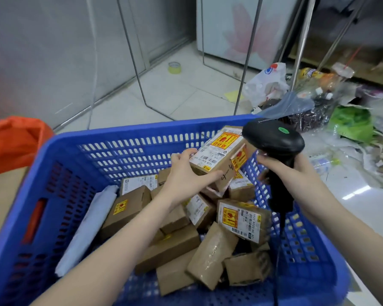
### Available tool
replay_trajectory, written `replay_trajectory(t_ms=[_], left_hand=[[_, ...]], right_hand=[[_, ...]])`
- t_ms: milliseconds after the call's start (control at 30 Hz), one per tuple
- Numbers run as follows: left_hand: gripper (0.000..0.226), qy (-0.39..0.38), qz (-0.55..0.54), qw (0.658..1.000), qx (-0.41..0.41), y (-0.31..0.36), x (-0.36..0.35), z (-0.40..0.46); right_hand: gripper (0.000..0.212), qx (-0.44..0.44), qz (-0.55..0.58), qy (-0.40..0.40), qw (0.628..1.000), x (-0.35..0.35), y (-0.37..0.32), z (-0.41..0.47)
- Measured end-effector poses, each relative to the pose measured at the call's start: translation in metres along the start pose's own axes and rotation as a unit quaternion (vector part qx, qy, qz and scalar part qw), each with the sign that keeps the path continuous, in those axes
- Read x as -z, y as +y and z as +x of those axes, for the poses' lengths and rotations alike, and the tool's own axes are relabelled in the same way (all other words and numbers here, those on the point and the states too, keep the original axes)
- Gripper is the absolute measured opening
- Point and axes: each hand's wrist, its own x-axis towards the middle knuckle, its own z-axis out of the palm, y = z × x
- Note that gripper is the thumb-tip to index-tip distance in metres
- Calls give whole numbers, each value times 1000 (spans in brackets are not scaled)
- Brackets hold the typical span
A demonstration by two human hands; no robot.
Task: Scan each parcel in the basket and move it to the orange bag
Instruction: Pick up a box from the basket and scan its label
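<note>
holding 1 parcel point(217, 156) in my left hand point(184, 173), label up; scanner point(274, 140) gripped in right hand point(281, 166) just right of it, orange bag point(13, 140) far left.

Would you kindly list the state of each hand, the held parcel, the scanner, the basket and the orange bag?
left hand: grips the held parcel
held parcel: lifted above the pile, label up
right hand: grips the scanner's handle
scanner: head beside the held parcel
blue basket: holds many parcels
orange bag: left of the basket, contents hidden
</note>
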Motion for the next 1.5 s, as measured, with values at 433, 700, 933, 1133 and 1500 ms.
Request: replay_trajectory(t_ms=[433,700,933,1133,1500], left_hand=[[97,208,63,936,-275,63,151,-140],[88,238,117,875,-405,76,200,-192],[90,233,164,850,-444,78,222,-213],[87,238,174,844,-447,82,228,-224],[86,239,187,834,-461,87,235,-236]], right_hand=[[26,132,-17,-49,990,-60,-125,-94],[23,151,-11,-74,986,-84,-162,-148],[26,163,-28,-84,983,-89,-185,-167],[28,160,-57,-92,981,-90,-194,-176],[31,184,-67,-114,974,-89,-210,-192]])
